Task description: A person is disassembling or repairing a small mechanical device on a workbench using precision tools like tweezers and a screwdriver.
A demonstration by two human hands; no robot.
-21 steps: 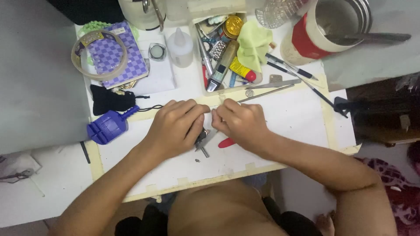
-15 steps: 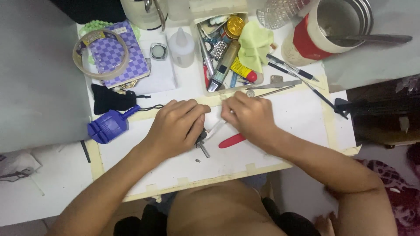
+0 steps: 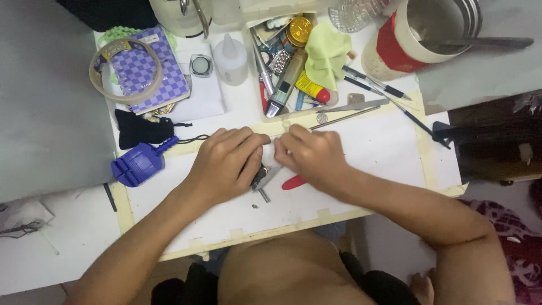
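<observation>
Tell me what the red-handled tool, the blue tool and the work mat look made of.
Red-handled tool: the handle looks like glossy plastic; the pale shaft seems metal, but the right hand covers most of it. Blue tool left of the left hand: moulded matt plastic, one even colour. Work mat: white sheet, probably paper or card, edged with tan tape.

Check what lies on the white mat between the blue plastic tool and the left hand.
In the head view, nothing: bare white mat runs from the blue plastic tool to the left hand. The black pouch's cord passes just above.
</observation>
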